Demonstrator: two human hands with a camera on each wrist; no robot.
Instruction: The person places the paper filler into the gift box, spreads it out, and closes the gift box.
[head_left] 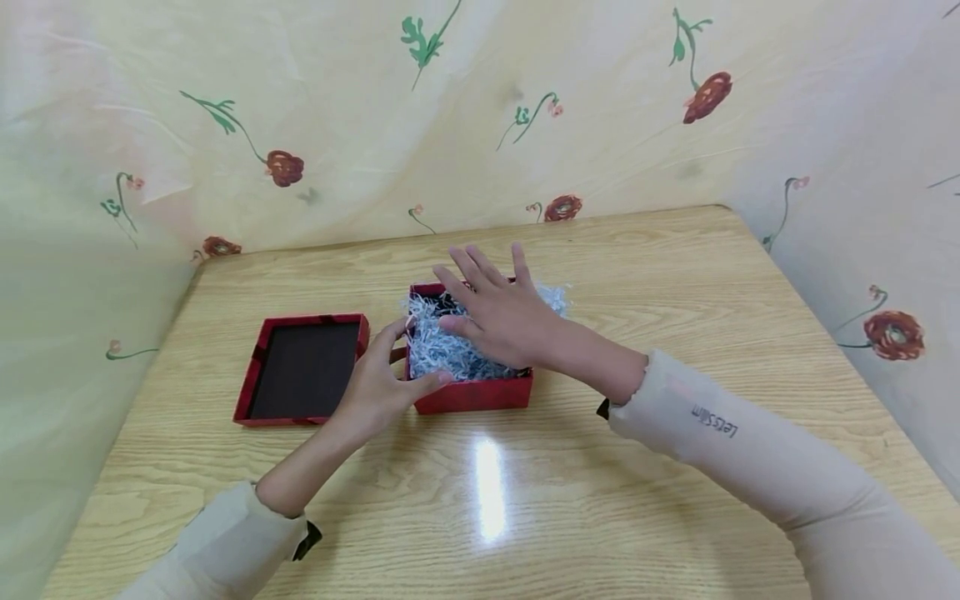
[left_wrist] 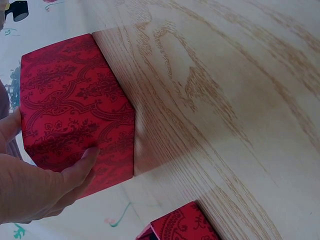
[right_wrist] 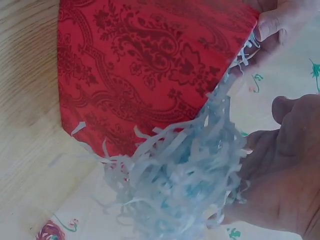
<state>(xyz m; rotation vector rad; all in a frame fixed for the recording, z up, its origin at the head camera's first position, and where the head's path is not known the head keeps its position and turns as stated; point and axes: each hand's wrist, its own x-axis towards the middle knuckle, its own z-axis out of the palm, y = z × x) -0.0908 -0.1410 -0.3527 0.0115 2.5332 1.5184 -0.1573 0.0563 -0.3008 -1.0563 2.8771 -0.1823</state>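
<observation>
Two pale sleeves (head_left: 225, 546) reach over the wooden table (head_left: 570, 542). The left hand (head_left: 375, 387) grips the red box (head_left: 472, 397) by its left wall, thumb at the near rim. Left of it lies the lid (head_left: 307, 371), inside up. The box sits mid-table, pale blue shredded paper (head_left: 442, 354) filling it and spilling over its right side. The right hand (head_left: 506, 321) spreads above, fingers straight, grip released; beyond hangs flowered cloth (head_left: 360, 142)

Bright light; 1 white glare streak (head_left: 490, 490) on the table (head_left: 675, 292).
</observation>
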